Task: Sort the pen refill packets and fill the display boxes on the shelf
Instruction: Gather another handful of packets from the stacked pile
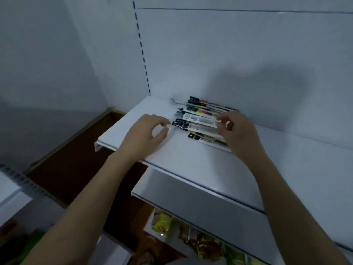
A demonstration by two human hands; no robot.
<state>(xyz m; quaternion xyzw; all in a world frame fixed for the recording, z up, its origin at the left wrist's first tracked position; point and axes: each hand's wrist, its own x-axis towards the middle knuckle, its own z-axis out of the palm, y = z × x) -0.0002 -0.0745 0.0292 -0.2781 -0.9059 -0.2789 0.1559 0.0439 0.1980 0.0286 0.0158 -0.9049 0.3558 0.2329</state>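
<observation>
White shelving bay fills the view: back panel [238,54] plain, with a slotted upright [142,52] running down its left edge to the shelf corner. A soft shadow of the hands falls on the panel above the work area.

White metal shelf [191,161] runs from left-centre to the right edge, front lip turned down. A second white shelf [200,199] sits below it, further forward. Under that, blurred yellow and green packaged goods [166,222]; labels not legible. To the left of the bay, a dark brown recess with a tan edge [63,169]; what it is cannot be told.

Both bare forearms enter from the bottom and cross over the shelf lip, hiding part of the lip and of the lower shelf.

Pen refill packets [202,119]: a loose fan of long, narrow flat packets lying on the upper shelf near the back panel, overlapping, long axes roughly left to right. Left ends dark, bodies mostly white with small print, some orange and yellow patches. Count uncertain owing to blur.

Right hand [238,134] lies over the right end of the fan, fingers curled, thumb and fingertips pinching the end of one white packet. It covers the right ends of the nearer packets.

Left hand [147,134] is at the fan's left end, fingers bent, thumb and forefinger closing at the dark end of a packet; actual contact not clear through blur.
</observation>
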